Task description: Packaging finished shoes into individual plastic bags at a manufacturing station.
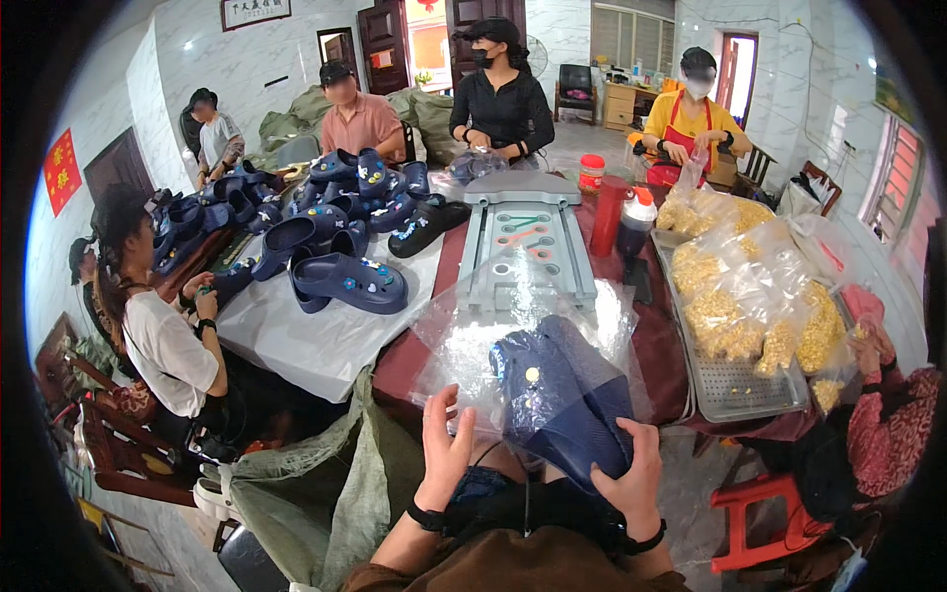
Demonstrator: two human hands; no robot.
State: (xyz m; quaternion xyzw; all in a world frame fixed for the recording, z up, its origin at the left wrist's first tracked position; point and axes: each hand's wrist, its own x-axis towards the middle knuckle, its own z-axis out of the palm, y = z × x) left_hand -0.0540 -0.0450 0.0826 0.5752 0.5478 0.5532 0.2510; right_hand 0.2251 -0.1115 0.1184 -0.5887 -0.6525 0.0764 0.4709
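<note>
One pair of navy clogs (562,400), in a clear bag (456,360) at the maroon table's (668,345) near edge, probably light, springy, slippery-filmed, best held at the near end, where right hand (633,472) grips; left hand (447,452) unclenched, film contact uncertain.

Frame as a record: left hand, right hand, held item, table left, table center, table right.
left hand: open, by the clear plastic bag's edge; contact unclear
right hand: gripping the navy clogs near their lower end
held item: navy clogs, decorated, overlapped by clear plastic
table left: decorated clog pile
table center: grey plastic case
table right: metal tray bearing bagged yellow pieces
</note>
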